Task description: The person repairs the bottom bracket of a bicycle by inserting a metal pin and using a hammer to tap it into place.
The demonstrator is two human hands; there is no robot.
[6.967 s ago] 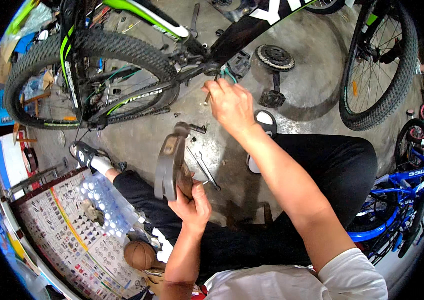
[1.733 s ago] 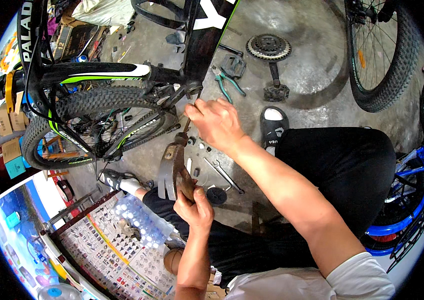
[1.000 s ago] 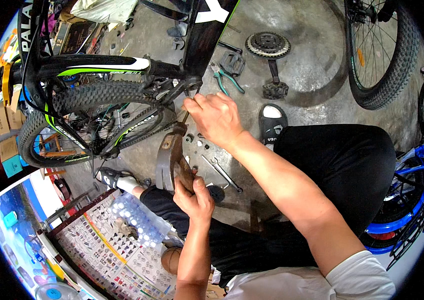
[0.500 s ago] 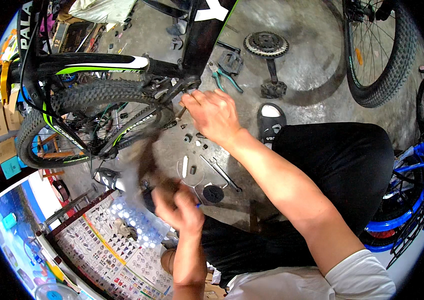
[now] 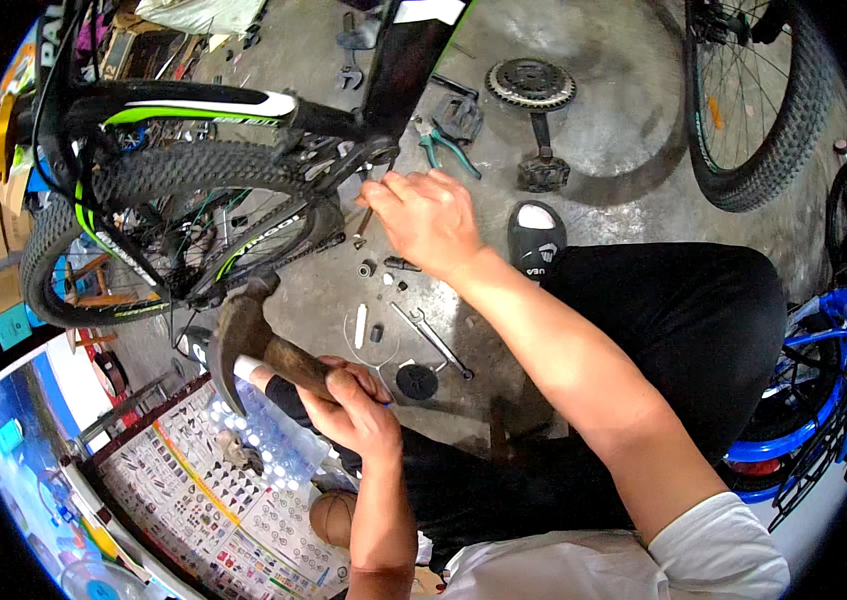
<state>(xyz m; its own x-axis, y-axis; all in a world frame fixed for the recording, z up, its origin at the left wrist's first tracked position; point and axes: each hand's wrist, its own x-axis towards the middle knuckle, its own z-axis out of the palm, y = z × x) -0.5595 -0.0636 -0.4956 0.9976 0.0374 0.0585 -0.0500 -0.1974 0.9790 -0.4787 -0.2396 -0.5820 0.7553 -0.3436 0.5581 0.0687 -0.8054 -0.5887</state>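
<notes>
My left hand (image 5: pixel 359 408) is closed round the wooden handle of a claw hammer (image 5: pixel 289 360). The hammer's metal head points away to the upper left, apart from the bicycle. Beyond it, my right hand (image 5: pixel 426 220) is closed on a thin metal rod (image 5: pixel 364 228), whose lower end shows below the fingers; its exact kind I cannot make out. This hand is close to the crank area of a black, white and green bicycle frame (image 5: pixel 206 108). Whether the rod touches the frame is hidden by the fingers.
A combination wrench (image 5: pixel 434 342), a round black cap (image 5: pixel 417 381) and small parts lie on the concrete floor. Farther off are green-handled pliers (image 5: pixel 448 150) and a crankset (image 5: pixel 532 84) with a pedal (image 5: pixel 544 174). A wheel (image 5: pixel 774 120) stands right, a blue bicycle (image 5: pixel 794 410) lower right.
The hammer, smeared by motion before, now shows sharply, its head farther left. My right hand stays by the frame with only a slight shift. The whole view has moved a little.
</notes>
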